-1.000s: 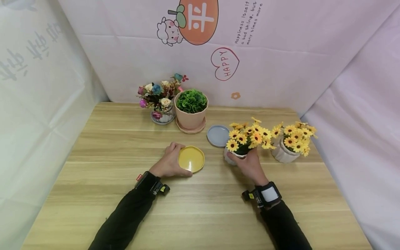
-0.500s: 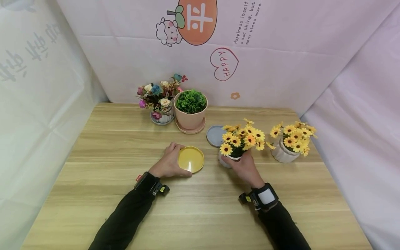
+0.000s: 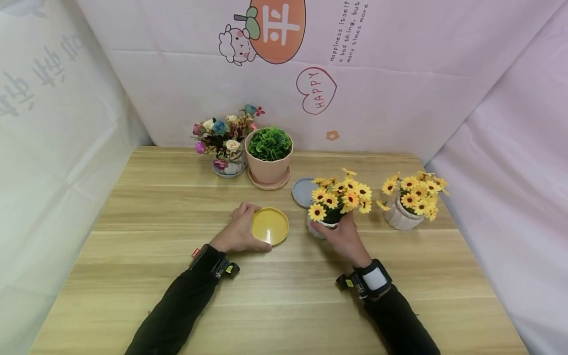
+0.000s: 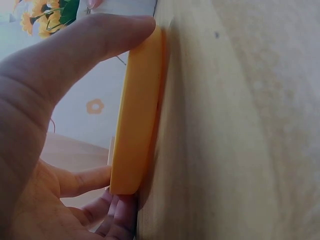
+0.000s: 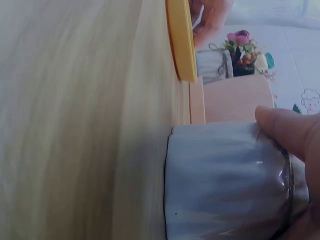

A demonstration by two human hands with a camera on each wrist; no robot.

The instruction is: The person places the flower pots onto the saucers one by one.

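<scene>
My left hand [image 3: 241, 230] holds a round yellow saucer [image 3: 270, 226] by its edge, thumb at the near side and fingers at the far side. In the left wrist view the saucer [image 4: 136, 115] lies flat on or just at the wooden tabletop. My right hand [image 3: 345, 239] grips a white ceramic flowerpot [image 3: 315, 229] of yellow daisies [image 3: 340, 198] near its rim. Seen from the right wrist, the pot [image 5: 225, 175] stands upright with a cord round its neck and its base close to the table; whether they touch I cannot tell. A gap separates pot and yellow saucer.
A blue-grey saucer [image 3: 302, 192] lies behind the held pot. At the back are a pink pot [image 3: 268, 170] of green leaves on a pink saucer and a pot of mixed roses [image 3: 224, 138]. Another white pot [image 3: 401, 217] of yellow daisies stands at the right.
My right hand has carried the daisy pot leftward, nearer the yellow saucer, and away from the other daisy pot. The left hand keeps its hold on the saucer in the same place.
</scene>
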